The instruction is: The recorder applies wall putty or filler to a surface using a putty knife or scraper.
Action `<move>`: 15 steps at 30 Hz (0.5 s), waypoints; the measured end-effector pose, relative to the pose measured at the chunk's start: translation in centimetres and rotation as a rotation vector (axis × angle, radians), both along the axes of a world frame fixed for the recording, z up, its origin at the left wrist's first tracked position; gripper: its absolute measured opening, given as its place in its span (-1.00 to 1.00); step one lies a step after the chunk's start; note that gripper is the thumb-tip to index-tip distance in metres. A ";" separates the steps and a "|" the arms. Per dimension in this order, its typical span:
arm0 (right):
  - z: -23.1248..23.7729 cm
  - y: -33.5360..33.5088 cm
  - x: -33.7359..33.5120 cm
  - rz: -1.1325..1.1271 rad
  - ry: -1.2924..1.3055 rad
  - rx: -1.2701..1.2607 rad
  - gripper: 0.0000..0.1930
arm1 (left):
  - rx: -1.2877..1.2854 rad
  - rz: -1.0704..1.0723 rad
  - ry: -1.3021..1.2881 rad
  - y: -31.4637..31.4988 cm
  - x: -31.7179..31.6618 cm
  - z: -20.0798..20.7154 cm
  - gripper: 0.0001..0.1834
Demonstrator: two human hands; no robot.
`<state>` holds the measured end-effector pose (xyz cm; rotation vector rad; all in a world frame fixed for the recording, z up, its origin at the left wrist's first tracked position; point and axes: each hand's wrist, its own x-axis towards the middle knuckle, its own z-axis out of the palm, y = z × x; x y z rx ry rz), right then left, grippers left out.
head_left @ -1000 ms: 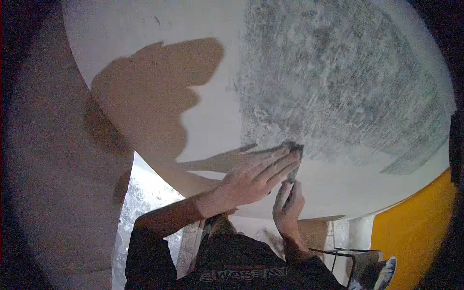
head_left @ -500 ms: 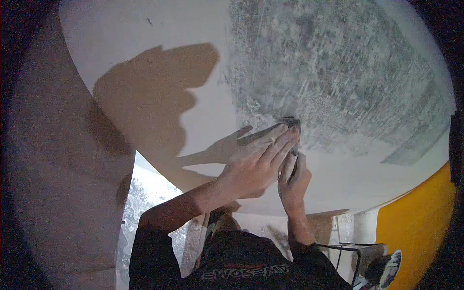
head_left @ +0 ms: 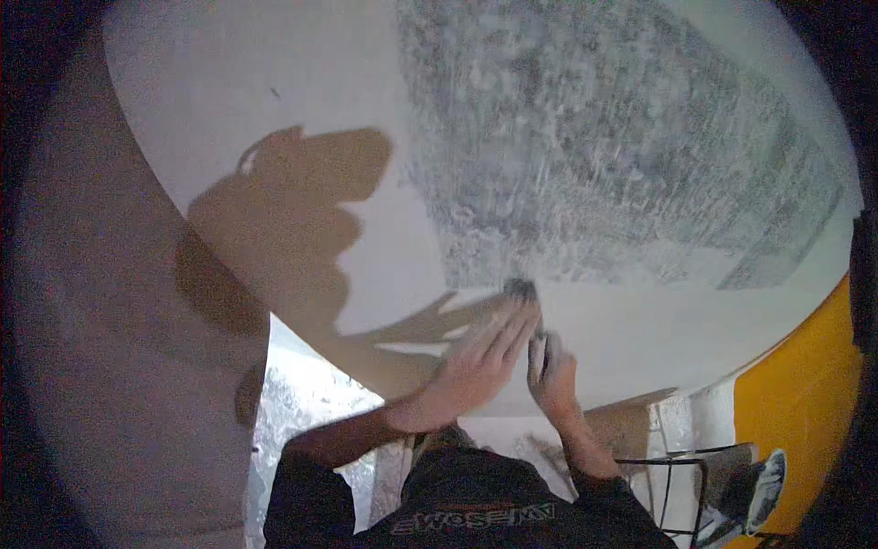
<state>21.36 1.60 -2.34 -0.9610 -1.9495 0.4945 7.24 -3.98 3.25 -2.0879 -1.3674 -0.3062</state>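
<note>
Head view — both hands on a small grey block at the wall.
Left hand (head_left: pixel 476 366) flat on block (head_left: pixel 521 290); right hand (head_left: pixel 549 366) curled beneath, grip unclear. We judge uneven pressure could gouge the white wall (head_left: pixel 274 82) beside the grey scuffed patch (head_left: pixel 604 146).

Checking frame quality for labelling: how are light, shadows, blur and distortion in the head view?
Head view: hard light throws a sharp shadow of head and arm on the white wall; fisheye bends the wall's edge and blacks out the corners; left hand and right hand are slightly soft, and the tool at the fingers is too blurred to identify; no glare.
</note>
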 end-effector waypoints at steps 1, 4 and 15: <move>-1.3 -0.8 0.7 -0.017 -0.070 -0.079 -0.85 | -0.185 -0.053 -0.050 -0.9 -0.1 -1.1 -0.43; -4.2 -2.6 2.7 -0.063 0.099 -0.171 -0.84 | -0.253 -0.229 -0.246 -3.0 -0.5 -4.1 -0.40; -4.2 -6.1 -0.6 -0.007 0.744 -0.553 -0.64 | -0.458 -0.344 -1.219 -1.0 -0.4 -7.1 -0.57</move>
